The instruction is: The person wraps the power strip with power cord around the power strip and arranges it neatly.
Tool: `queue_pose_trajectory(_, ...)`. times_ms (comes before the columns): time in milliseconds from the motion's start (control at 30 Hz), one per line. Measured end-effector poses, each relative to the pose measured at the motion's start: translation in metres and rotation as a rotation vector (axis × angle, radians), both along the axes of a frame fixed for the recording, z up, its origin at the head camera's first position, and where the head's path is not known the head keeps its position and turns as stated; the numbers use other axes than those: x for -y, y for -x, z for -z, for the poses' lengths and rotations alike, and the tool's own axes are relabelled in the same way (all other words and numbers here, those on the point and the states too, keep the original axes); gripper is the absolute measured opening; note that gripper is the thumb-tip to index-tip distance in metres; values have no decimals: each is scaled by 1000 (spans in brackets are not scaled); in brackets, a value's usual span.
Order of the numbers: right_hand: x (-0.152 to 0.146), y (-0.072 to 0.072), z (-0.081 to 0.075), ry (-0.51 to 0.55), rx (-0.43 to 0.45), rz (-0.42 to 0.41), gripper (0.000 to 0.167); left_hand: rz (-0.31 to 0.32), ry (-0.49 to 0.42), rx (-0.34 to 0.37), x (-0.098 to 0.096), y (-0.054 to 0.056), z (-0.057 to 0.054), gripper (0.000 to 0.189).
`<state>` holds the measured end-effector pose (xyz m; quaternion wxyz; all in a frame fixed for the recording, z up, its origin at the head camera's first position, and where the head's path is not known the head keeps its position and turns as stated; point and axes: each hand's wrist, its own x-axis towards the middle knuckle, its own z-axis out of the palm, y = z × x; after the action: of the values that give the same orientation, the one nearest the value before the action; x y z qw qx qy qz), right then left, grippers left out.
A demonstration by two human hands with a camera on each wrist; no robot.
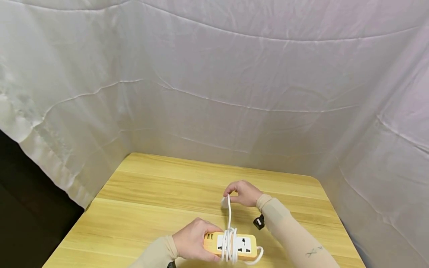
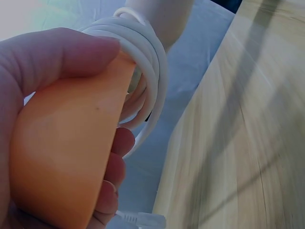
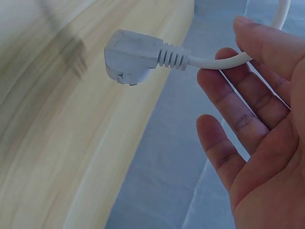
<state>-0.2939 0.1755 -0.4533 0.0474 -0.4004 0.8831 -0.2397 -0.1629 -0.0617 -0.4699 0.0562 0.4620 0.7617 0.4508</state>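
Note:
An orange power strip (image 1: pixel 209 245) with white sockets and two USB ports is gripped at its left end by my left hand (image 1: pixel 193 240). In the left wrist view, the thumb lies over one face of the strip (image 2: pixel 71 138) and the fingers curl round the other. Several turns of white cord (image 1: pixel 229 243) wrap the strip's middle. Farther back, my right hand (image 1: pixel 246 193) pinches the cord near its end, drawing a straight length up from the coil. The white plug (image 3: pixel 131 55) hangs free beyond those fingertips, its prongs hardly showing.
A wood-grain table (image 1: pixel 151 201) with rounded back corners lies under the hands. Pale grey fabric (image 1: pixel 234 93) hangs behind it and along both sides. A small black device (image 1: pixel 259 222) sits by the right wrist. A dark gap (image 1: pixel 30 201) opens at the left.

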Motion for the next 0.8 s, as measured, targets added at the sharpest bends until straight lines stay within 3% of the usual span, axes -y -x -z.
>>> queue_pose_trajectory(400,3,-3,-11,3,-54,-8,8,-23,52,30,-2,3,8,37)
queue_pose_trajectory(800,4,-6,-19,-12,-56,8,10,-45,86,11,-2,6,14,35)
